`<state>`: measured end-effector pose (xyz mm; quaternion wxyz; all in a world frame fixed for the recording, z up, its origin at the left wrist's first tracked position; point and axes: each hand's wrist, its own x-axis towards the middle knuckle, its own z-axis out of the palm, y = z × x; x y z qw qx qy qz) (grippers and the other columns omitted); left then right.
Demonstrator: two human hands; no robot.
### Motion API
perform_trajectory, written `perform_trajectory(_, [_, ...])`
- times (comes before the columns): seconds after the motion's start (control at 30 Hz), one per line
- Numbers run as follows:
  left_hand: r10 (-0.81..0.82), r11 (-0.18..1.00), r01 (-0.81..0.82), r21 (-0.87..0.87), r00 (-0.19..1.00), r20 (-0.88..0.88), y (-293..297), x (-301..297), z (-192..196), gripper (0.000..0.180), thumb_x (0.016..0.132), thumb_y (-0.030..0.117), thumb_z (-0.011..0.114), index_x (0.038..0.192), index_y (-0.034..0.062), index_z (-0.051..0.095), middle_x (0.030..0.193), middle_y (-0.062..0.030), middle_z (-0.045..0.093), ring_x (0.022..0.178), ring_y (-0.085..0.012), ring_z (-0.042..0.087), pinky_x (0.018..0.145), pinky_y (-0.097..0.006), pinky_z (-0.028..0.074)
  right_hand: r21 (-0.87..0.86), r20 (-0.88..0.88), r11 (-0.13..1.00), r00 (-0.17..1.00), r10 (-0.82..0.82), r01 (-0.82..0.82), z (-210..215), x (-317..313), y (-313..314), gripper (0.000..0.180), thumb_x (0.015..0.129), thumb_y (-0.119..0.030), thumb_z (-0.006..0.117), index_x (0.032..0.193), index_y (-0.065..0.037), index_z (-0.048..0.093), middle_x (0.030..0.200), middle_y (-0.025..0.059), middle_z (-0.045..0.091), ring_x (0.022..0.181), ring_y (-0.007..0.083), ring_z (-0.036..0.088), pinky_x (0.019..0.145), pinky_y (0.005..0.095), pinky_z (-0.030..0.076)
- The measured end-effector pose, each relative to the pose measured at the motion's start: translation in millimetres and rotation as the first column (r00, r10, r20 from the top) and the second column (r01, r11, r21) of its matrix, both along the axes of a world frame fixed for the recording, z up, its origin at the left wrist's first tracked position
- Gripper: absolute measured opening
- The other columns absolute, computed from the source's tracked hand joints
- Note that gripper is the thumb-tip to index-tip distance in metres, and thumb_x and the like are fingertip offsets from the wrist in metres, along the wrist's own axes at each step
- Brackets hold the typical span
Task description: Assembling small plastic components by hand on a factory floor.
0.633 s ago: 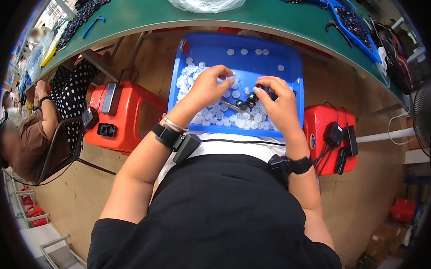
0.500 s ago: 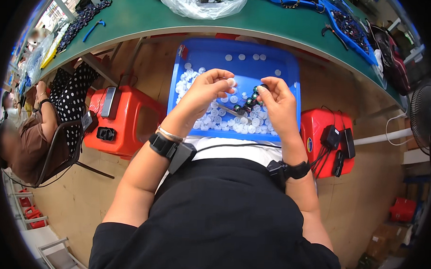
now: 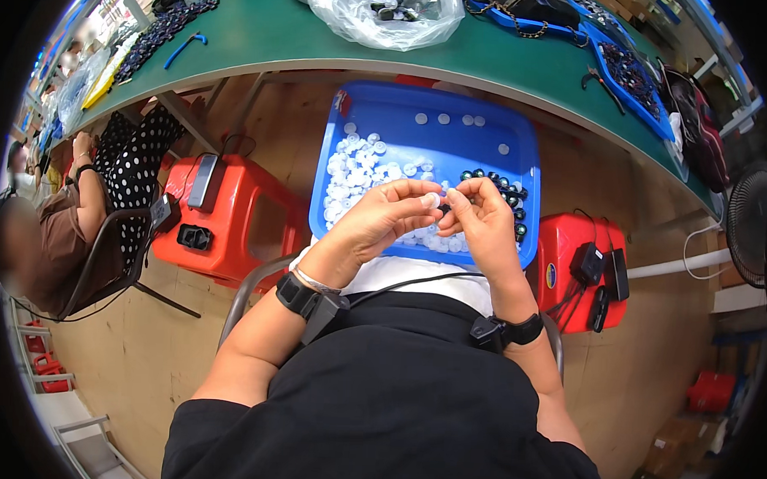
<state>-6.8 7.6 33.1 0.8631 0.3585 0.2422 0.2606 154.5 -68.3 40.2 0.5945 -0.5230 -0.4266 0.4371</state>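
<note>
A blue plastic tray (image 3: 388, 104) lies in front of me, with my hands over its near half. My left hand (image 3: 383, 216) pinches a small white plastic disc (image 3: 434, 201) between thumb and fingertips. Close against it, my right hand (image 3: 484, 224) is closed on a dark round bead (image 3: 444, 209). Many loose white discs (image 3: 352, 175) are heaped along the tray's left and near sides. A curve of shiny dark beads (image 3: 513, 198) shows beyond and right of my right hand; whether it joins the pinched bead is hidden.
A green table (image 3: 264, 41) runs across the far side, bearing a clear plastic bag (image 3: 391, 20) and blue-handled pliers (image 3: 186, 48). Red stools (image 3: 233, 205) flank me, with black devices on them. A seated person (image 3: 62, 245) is at left, a fan (image 3: 752, 214) at right.
My hands have come together and lower, bringing the white disc up to the dark bead. The dark strand that hung from my right hand between the hands now shows to its right.
</note>
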Motion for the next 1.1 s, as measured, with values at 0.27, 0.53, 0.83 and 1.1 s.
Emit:
perform_trajectory(0.27, [0.056,0.997,-0.054,-0.054,0.997,0.046,3,-4,-9,0.029,0.091,0.012,0.059,0.117,-0.001,0.057,0.091,-0.0046,0.064,0.084,-0.0097,0.063,0.079,-0.022,0.052,0.127,0.526,0.991,0.85,-0.027,-0.048,-6,-6,-3,0.008,0.09,-0.007,0.059,0.089,0.001,0.059,0.078,0.0088,0.058,0.056,0.0152,0.06,0.05,0.0276,0.048])
perform_trajectory(0.53, [0.07,0.995,-0.062,-0.075,0.991,0.112,0,-6,-4,0.034,0.095,0.007,0.05,0.125,-0.0072,0.049,0.11,-0.0151,0.061,0.1,-0.0177,0.063,0.09,-0.026,0.051,0.046,0.471,0.999,0.882,-0.009,-0.014,-5,-4,-5,0.01,0.093,-0.006,0.053,0.1,-0.001,0.058,0.077,0.0087,0.061,0.059,0.0164,0.058,0.055,0.0302,0.047])
perform_trajectory(0.83, [0.07,0.994,-0.062,-0.089,0.993,0.094,0,-4,-10,0.033,0.093,0.003,0.05,0.125,-0.0082,0.048,0.114,-0.0177,0.059,0.107,-0.0223,0.061,0.094,-0.028,0.051,0.274,0.6,0.96,0.771,-0.213,0.053,4,-9,-3,0.008,0.091,-0.007,0.057,0.093,0.0,0.06,0.076,0.0062,0.059,0.064,0.0129,0.056,0.056,0.0249,0.044])
perform_trajectory(1.1, [0.097,0.987,-0.08,-0.139,0.988,0.12,0,-2,-13,0.028,0.092,0.001,0.054,0.118,-0.0069,0.051,0.11,-0.018,0.06,0.101,-0.0234,0.063,0.092,-0.029,0.052,0.355,0.634,0.929,0.705,-0.319,0.101,5,-12,-5,0.004,0.079,0.0,0.066,0.079,-0.001,0.062,0.07,0.006,0.059,0.055,0.0145,0.055,0.05,0.0269,0.043])
